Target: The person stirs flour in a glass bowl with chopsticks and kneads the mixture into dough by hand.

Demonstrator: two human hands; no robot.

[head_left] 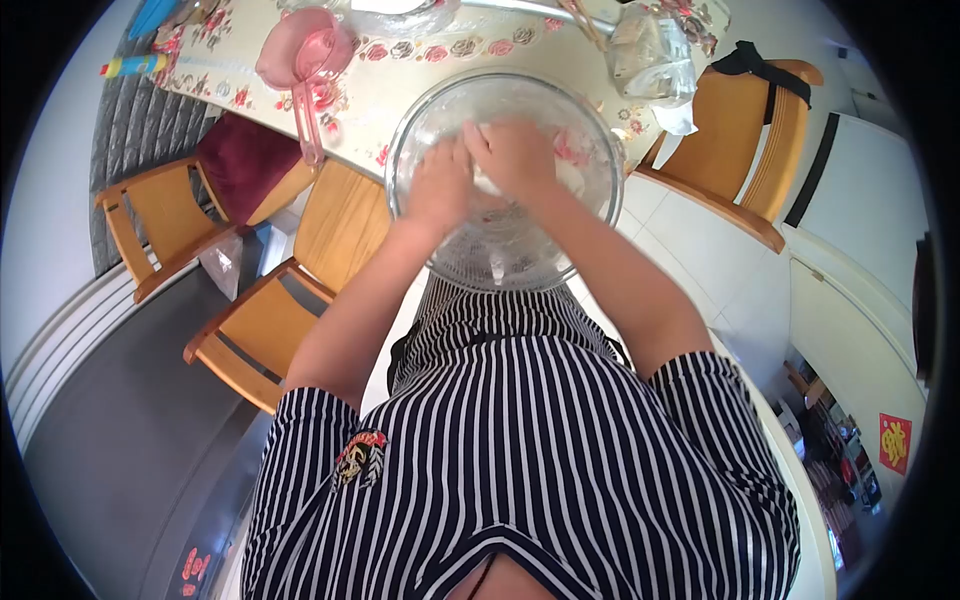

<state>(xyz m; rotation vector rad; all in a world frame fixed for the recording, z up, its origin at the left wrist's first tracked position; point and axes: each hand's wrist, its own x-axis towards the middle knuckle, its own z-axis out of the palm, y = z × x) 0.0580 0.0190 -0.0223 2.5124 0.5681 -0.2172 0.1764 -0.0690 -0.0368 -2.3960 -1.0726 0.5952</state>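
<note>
A large clear glass bowl point(500, 262) sits at the near edge of the flowered table, close to my body. Both of my hands are down inside it. My left hand point(438, 185) is on the left side with its fingers bent and pointing away from me. My right hand point(515, 160) lies beside it, its fingers angled left toward the left hand's fingertips. Some pale, dough-like stuff point(570, 180) shows at the right hand's edge; most of it is hidden under the hands. Smears of white cling to the bowl's inner wall.
On the flowered tablecloth point(375, 105), a pink transparent long-handled scoop point(305, 50) lies left of the bowl. A clear plastic bag point(652, 60) stands at the right. Wooden chairs point(345, 215) are at the left, another point(720, 135) at the right.
</note>
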